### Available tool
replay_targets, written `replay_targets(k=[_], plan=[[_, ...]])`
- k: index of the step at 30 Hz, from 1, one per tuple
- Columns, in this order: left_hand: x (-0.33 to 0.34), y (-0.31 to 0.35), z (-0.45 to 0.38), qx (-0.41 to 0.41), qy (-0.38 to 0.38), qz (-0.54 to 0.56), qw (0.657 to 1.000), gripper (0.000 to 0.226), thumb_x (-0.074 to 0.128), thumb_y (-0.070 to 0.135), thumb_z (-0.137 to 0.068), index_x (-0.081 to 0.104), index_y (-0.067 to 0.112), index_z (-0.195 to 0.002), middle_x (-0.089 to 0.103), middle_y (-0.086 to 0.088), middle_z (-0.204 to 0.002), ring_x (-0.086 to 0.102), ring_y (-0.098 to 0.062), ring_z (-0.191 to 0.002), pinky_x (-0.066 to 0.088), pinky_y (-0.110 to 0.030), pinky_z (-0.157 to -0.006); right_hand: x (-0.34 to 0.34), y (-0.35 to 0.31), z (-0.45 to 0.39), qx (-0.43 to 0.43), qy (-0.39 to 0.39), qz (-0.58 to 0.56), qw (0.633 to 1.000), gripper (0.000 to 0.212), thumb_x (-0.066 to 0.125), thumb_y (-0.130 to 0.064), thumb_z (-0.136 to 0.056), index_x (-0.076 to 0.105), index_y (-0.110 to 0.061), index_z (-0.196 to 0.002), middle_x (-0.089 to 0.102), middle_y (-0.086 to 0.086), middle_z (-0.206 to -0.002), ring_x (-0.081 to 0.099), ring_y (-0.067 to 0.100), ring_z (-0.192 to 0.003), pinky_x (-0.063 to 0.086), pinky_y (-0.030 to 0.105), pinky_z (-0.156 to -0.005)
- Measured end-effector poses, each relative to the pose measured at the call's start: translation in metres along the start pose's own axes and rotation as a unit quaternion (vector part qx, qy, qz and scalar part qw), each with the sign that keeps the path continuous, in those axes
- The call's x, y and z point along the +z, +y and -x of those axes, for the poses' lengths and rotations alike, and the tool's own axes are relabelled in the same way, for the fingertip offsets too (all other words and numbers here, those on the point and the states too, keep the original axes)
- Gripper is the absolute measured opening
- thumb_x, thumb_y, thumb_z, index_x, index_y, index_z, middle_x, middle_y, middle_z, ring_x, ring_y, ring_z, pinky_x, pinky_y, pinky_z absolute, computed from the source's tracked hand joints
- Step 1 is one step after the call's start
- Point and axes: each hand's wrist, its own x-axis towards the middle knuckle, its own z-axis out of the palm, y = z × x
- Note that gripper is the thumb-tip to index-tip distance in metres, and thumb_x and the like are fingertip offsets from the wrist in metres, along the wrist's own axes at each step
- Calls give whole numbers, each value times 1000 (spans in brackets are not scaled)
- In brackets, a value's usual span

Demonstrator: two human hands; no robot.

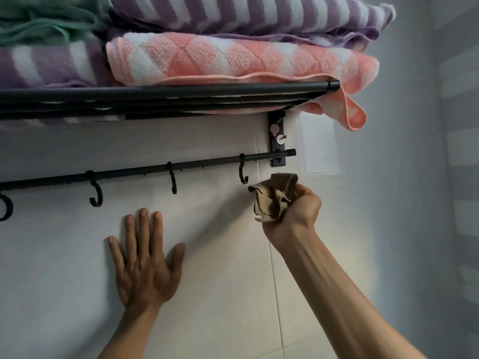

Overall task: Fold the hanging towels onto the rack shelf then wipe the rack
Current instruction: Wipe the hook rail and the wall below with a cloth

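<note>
A black metal rack shelf [166, 92] carries folded towels: a pink-and-white one [233, 60] whose corner droops over the right end, a purple-striped one [246, 14] stacked on it, another purple-striped one [44, 66] at left, and a green one [46, 22] above that. Below runs a black hook rail [207, 163] with several bare hooks. My right hand [295, 211] is shut on a crumpled brown-and-cream cloth [272, 198], just below the rail's right end. My left hand [145, 260] lies flat and open against the wall under the rail.
A black wall bracket [277, 138] with screws joins shelf and rail at the right. The white tiled wall [220, 294] fills the lower view, and a side wall [427, 177] meets it at the right.
</note>
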Motion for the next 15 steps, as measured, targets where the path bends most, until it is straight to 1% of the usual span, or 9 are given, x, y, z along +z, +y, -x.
replay_targets(k=[1, 3, 4, 5, 7, 8, 10, 12, 15], plan=[[0, 0, 0, 1, 2, -1, 1000, 79, 30, 58, -94, 22, 11, -158, 11, -10, -168, 4, -29, -155, 6, -63, -121, 6, 0, -4, 9, -13, -4, 1000, 19, 38, -8, -74, 55, -15, -81, 51, 14, -69, 44, 23, -49, 32, 23, -48], [0, 1, 0, 1, 6, -2, 1000, 79, 30, 57, -94, 23, 11, -158, 12, -10, -168, 5, -29, -155, 6, -63, -121, 16, -1, -14, 29, -17, -8, 999, 22, 39, -11, -87, 60, -14, -93, 65, 20, -92, 59, 29, -68, 46, 28, -54], [0, 1, -1, 1, 8, -3, 1000, 79, 30, 57, -94, 23, 10, -157, 12, -10, -167, 5, -29, -155, 6, -63, -120, 19, -1, -18, 34, -16, -2, 999, 23, 39, -13, -93, 62, -14, -99, 68, 20, -103, 62, 30, -75, 50, 30, -56], [0, 1, 0, 1, 9, -4, 1000, 79, 30, 56, -94, 24, 10, -157, 12, -10, -167, 5, -30, -155, 7, -63, -120, 23, -1, -22, 38, -20, 6, 999, 23, 40, -14, -97, 63, -14, -103, 68, 21, -107, 61, 30, -76, 50, 30, -55], [0, 1, 0, 5, 14, -4, 1000, 78, 31, 56, -94, 24, 10, -157, 13, -11, -167, 6, -31, -155, 7, -63, -120, 27, 0, -22, 34, -18, 17, 999, 23, 42, -15, -102, 63, -10, -109, 63, 21, -100, 55, 28, -65, 47, 29, -48], [0, 1, 0, 7, 17, -5, 1000, 78, 31, 55, -94, 24, 10, -157, 13, -11, -167, 7, -31, -155, 7, -63, -120, 27, 3, -22, 27, -18, 26, 999, 25, 43, -17, -104, 62, -7, -116, 61, 19, -94, 52, 26, -60, 45, 28, -44], [0, 1, 0, 8, 17, -8, 1000, 78, 31, 56, -94, 24, 10, -158, 13, -11, -167, 7, -31, -155, 6, -63, -121, 25, 8, -19, 11, -31, 61, 998, 30, 44, -22, -107, 58, -4, -126, 57, 15, -81, 49, 23, -52, 43, 27, -42], [0, 1, 0, 5, 12, -10, 1000, 79, 32, 56, -94, 23, 11, -158, 11, -10, -168, 5, -30, -155, 5, -62, -121, 20, 11, -16, 12, -47, 82, 995, 29, 48, -22, -107, 60, -5, -126, 62, 11, -74, 54, 22, -51, 49, 28, -47], [0, 1, 0, 2, 6, -14, 1000, 79, 32, 56, -94, 21, 12, -158, 10, -9, -168, 4, -29, -155, 5, -62, -121, 14, 7, -12, 9, -53, 114, 992, 24, 55, -21, -103, 67, -7, -118, 70, 9, -90, 64, 20, -70, 57, 32, -64]])
